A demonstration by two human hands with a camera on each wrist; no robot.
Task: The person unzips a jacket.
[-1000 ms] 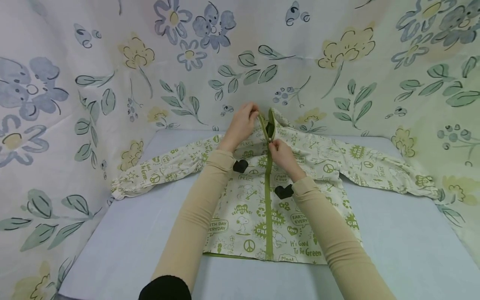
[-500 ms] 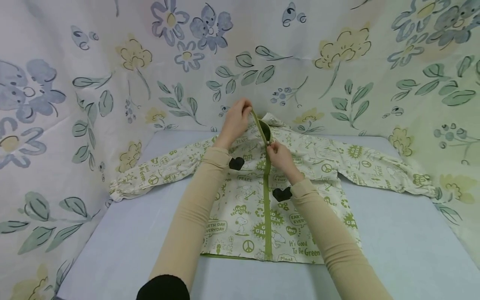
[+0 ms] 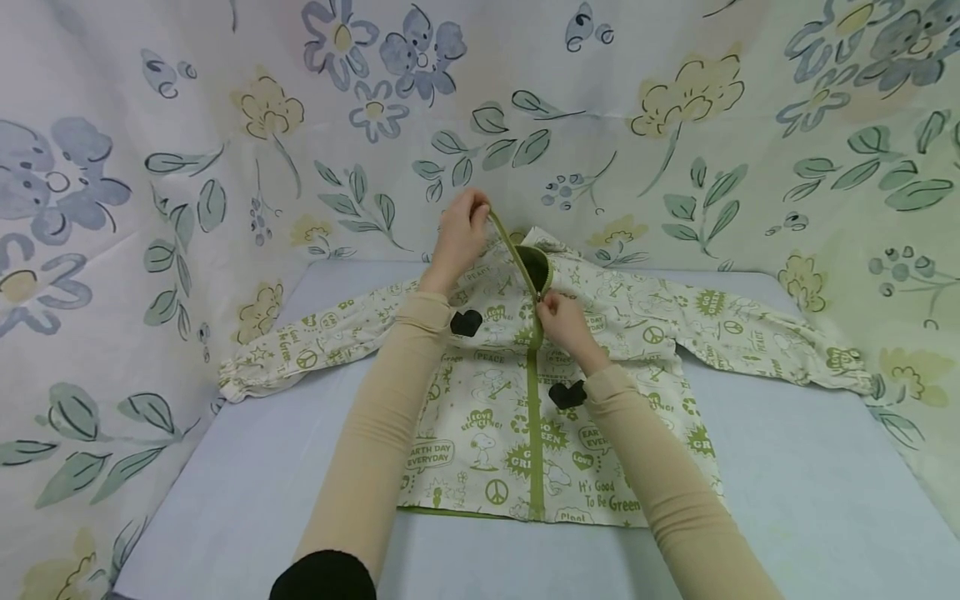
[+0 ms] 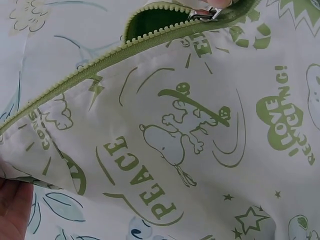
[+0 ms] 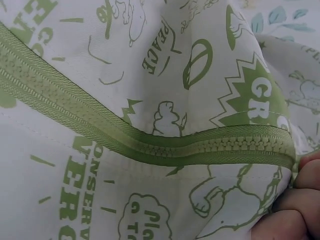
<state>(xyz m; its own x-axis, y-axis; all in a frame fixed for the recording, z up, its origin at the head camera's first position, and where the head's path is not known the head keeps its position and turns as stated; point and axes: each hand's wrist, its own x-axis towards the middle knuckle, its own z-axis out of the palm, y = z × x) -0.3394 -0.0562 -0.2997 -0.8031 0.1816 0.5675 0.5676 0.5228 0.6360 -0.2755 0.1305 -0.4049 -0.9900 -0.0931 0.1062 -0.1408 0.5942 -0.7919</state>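
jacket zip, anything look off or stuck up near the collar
Nothing looks damaged. The jacket lies flat and the zip is closed to the chest. Above the slider it gapes open; the left hand holds one collar edge up taut, the right hand pinches at the slider.

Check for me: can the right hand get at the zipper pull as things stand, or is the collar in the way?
Probably yes. The right hand already sits at the zipper pull, fingers pinched there, while the left hand lifts the collar edge aside, leaving the zipper clear.

A pale blue surface (image 3: 787, 483) fills the lower frame, with floral-printed cloth (image 3: 225, 125) rising behind and at both sides.
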